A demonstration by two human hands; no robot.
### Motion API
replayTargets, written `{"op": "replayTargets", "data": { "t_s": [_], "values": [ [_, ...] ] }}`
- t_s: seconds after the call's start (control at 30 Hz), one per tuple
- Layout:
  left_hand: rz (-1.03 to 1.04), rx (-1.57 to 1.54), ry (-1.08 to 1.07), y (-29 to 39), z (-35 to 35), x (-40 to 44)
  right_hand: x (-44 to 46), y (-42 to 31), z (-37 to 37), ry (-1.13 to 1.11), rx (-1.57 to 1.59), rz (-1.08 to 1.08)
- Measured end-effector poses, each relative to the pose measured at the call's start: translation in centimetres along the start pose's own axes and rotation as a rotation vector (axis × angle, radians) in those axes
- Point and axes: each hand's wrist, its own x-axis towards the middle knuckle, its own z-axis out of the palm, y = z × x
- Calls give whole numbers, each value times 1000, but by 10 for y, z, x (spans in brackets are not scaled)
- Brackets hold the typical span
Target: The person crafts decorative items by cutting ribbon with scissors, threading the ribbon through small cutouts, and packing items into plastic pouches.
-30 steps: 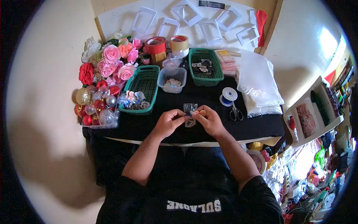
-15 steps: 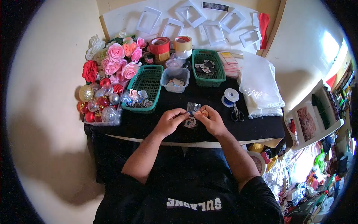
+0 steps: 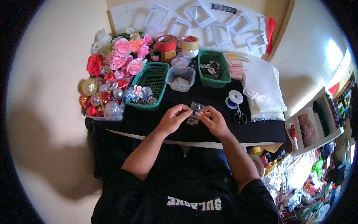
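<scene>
My left hand [image 3: 176, 118] is closed in a pinch at the left edge of a small clear plastic bag [image 3: 197, 106]. My right hand [image 3: 214, 121] is closed too, its fingertips meeting the bag's right side, and a small round peach-coloured piece [image 3: 207, 114] shows among its fingers. Just below the fingertips is a small black-and-white patterned cut-out [image 3: 192, 120]; whether it is attached to the bag I cannot tell. To the right of my hands lie a spool of blue ribbon [image 3: 235, 98] and black-handled scissors [image 3: 239, 116].
A green basket [image 3: 164, 84] holds wrapped pieces; another green basket [image 3: 225, 82] holds dark cut-outs. Between them stands a clear tub [image 3: 180, 87]. Baubles [image 3: 106, 99], artificial roses [image 3: 121, 56], tape rolls [image 3: 166, 44], plastic bags [image 3: 263, 82] and white frames [image 3: 222, 35] surround the black cloth.
The camera view has shifted slightly, so the table things appear a little further right. My hands stay together at the bag, with the fingertips moved only slightly.
</scene>
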Motion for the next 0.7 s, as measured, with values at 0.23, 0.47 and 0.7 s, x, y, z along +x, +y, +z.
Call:
{"op": "replayTargets", "data": {
  "t_s": [0.23,0.47,0.7],
  "values": [
    [76,-22,-26,0,-1,-2,0,-4,4,-4,5,36],
    [35,-87,-93,0,-2,-5,-1,-6,-2,-60,38,103],
    [137,-49,-110,0,-2,-3,-4,-11,-4,-159,-157,138]
  ]
}}
